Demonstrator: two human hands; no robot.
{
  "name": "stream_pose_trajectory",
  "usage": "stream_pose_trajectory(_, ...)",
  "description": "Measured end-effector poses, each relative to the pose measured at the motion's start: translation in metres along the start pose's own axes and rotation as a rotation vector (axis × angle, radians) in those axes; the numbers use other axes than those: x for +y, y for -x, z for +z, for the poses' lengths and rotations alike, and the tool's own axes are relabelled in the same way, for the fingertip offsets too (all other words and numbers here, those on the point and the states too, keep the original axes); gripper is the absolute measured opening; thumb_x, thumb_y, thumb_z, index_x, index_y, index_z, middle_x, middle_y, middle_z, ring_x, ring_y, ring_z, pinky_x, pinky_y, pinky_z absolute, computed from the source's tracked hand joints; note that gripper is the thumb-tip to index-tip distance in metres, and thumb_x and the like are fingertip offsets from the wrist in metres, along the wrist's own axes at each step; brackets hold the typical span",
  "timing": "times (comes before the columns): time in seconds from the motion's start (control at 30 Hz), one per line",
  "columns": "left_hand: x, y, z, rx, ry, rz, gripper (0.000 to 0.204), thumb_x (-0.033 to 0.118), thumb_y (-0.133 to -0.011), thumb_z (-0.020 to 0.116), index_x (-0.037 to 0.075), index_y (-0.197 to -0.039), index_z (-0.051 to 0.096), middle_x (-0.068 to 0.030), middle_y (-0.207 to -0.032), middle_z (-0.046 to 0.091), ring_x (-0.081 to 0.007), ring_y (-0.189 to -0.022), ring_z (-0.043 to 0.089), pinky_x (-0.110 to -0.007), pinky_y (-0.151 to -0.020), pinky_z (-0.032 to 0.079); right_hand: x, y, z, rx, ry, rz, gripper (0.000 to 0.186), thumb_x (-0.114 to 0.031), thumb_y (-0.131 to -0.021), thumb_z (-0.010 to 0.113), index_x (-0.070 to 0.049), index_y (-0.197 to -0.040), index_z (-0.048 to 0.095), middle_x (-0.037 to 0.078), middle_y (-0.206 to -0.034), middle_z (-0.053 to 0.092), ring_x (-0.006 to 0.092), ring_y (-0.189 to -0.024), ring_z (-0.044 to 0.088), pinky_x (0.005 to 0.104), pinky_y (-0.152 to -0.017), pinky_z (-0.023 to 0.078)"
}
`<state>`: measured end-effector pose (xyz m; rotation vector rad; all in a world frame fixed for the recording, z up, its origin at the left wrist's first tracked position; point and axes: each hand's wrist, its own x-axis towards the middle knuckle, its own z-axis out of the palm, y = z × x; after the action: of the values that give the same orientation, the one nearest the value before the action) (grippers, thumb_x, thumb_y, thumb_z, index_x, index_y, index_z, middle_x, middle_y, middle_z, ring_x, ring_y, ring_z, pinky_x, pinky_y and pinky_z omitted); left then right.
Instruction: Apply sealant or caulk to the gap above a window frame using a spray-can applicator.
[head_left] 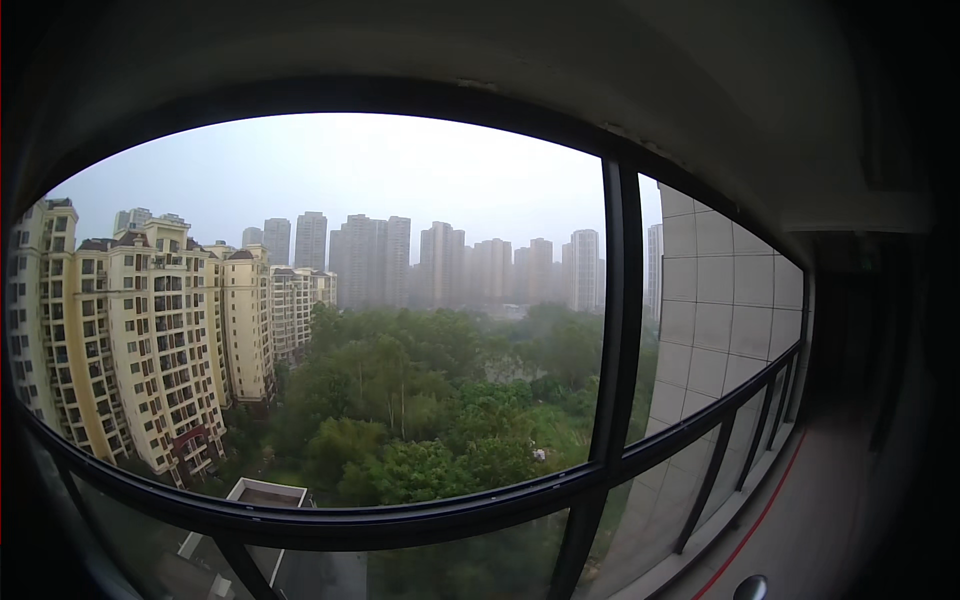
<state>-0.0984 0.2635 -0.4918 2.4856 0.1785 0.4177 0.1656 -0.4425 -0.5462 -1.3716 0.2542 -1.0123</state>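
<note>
Neither of my hands shows in the head view, and no forearm comes into it. In front of me is a large window with a dark frame (400,523), its edges bent by the lens. A thick upright post (621,310) divides the main pane from a narrower one to its right. Lower glass panels (470,560) sit beneath the dark rail. At the bottom edge, a small shiny rounded object (750,588) is partly cut off; its kind cannot be made out.
A dim corridor floor (810,490) runs away on the right, with a red line (757,527) along the window side. Outside stand a tiled wall (715,290), cream apartment blocks (165,340), green trees (430,400) and hazy towers (370,260). A pale ceiling (620,60) hangs overhead.
</note>
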Motion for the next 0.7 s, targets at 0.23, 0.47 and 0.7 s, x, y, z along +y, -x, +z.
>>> stream_pose_trajectory(0.23, -0.023, 0.183, 0.035, 0.029, 0.031, -0.362, 0.057, 0.042, -0.094, 0.069, 0.006, -0.139, 0.065, -0.0240, -0.133, 0.069, -0.0418, -0.125, 0.065, -0.049, -0.107, 0.052, -0.041, 0.016, -0.023, -0.253, -0.358, 0.223, 0.029, -0.010, -0.097, 0.066, -0.005, -0.124, 0.059, 0.009, -0.115, 0.067, 0.0225, -0.104, 0.066, 0.0383, -0.094, 0.053)
stream_pose_trajectory(0.47, 0.078, 0.365, 0.087, 0.190, 0.001, -0.726, 0.057, 0.043, -0.095, 0.069, 0.006, -0.139, 0.066, -0.0239, -0.133, 0.070, -0.0419, -0.124, 0.065, -0.049, -0.106, 0.052, -0.090, 0.080, -0.046, -0.508, -0.279, 0.457, 0.026, -0.010, -0.096, 0.073, -0.008, -0.122, 0.067, 0.005, -0.112, 0.067, 0.0182, -0.098, 0.064, 0.0402, -0.089, 0.055)
stream_pose_trajectory(0.7, 0.207, 0.556, 0.170, 0.279, -0.010, -1.116, 0.057, 0.043, -0.096, 0.068, 0.006, -0.138, 0.066, -0.0239, -0.133, 0.070, -0.0420, -0.123, 0.066, -0.049, -0.106, 0.053, -0.133, 0.139, -0.105, -0.959, 0.100, -0.072, 0.065, -0.002, -0.072, 0.081, -0.010, -0.134, 0.064, 0.012, -0.124, 0.071, 0.0280, -0.114, 0.067, 0.0398, -0.101, 0.053)
